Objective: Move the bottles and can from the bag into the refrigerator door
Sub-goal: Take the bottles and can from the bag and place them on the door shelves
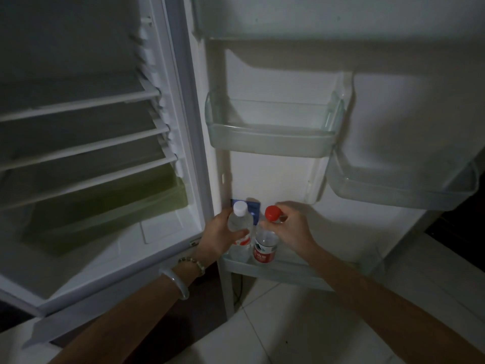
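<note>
- Gaping at far left, the refrigerator interior [86,143] shows bare wire shelves
- left hand [219,236] wraps the white-capped bottle [240,222], upright over the lowest door shelf [278,270]; two bracelets [183,274] circle that wrist
- right hand [288,227] pinches the neck of the red-capped bottle [266,243], standing in the same shelf, just beside the first

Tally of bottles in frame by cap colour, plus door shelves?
White-cap bottles: 1, white-cap bottle in the left hand
Red-cap bottles: 1, red-cap bottle in the right hand
Door shelves: 3, bottom shelf under both bottles, middle shelf, top shelf
Total: 5
</note>
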Available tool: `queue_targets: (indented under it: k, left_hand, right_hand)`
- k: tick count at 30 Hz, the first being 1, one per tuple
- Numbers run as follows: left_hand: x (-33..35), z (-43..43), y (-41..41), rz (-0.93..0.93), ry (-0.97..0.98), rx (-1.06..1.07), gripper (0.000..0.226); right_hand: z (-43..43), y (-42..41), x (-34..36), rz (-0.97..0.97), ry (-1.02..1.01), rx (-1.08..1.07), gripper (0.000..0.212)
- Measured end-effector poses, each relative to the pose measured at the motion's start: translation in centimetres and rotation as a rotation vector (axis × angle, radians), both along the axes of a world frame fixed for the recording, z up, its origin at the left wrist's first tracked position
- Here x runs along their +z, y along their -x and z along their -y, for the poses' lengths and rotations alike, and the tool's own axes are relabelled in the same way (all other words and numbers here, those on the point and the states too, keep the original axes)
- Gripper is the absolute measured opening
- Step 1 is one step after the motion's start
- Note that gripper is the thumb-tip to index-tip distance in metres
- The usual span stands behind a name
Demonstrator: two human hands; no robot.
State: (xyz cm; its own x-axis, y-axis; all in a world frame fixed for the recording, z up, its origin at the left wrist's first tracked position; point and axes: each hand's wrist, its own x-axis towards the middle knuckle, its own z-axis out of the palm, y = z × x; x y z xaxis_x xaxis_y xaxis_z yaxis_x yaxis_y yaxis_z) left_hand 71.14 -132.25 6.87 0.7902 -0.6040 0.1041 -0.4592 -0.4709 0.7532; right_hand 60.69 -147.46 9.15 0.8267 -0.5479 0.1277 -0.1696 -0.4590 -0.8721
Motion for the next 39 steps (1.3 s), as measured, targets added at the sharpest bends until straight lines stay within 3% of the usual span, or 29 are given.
queue_targets:
  k: [7,12,20,26,39]
  left_hand:
    - [0.4,0.1,-0.5,0.049,-0.074,-0.047,0.058]
    - [0.4,-0.7,0.6,0.194,0.005,-0.017,0.055]
    - [-0.2,-4.2,0.6,0.363,-0.002,-0.118,0.061]
    - [-1.6,-13.1,2.3,0.424,-0.013,-0.108,0.06]
    - [-14.2,-41.6,13.3,0.055,-0.294,0.369,0.055]
  right_hand:
    - [-0.5,-0.6,0.4,-0.017,-0.044,0.023,0.023]
    - [-0.5,-0.4,0.5,-0.01,-0.049,0.0,0.027]
    - [-2.6,3.4,1.8,0.18,0.216,-0.015,0.047]
    - [-9.6,5.2,0.4,0.285,0.264,0.167,0.045]
    - [-31.3,6.6,-12.1,0.023,0.18,0.715,0.039]
